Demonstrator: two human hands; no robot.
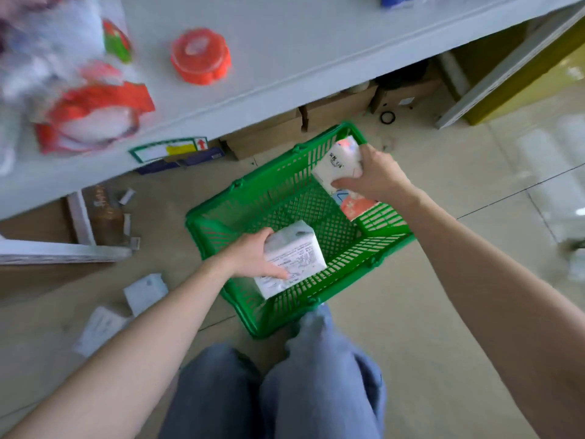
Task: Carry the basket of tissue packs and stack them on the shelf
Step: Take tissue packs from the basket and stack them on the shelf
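Both arms reach down into the green basket point(297, 191); left grip point(253, 253) grasps a white tissue pack point(292, 258) at its near edge, right grip point(376, 174) grasps another pack point(337, 166) at the far corner.

The green plastic basket point(285, 198) with lattice walls sits on the floor just in front of the pale shelf point(285, 58). Above its near left corner a white tissue pack point(294, 258) with small printed text is held tilted. At the far right corner another white tissue pack point(338, 166) is lifted, and a third pack with red-orange print point(357, 207) lies inside the basket beneath it.
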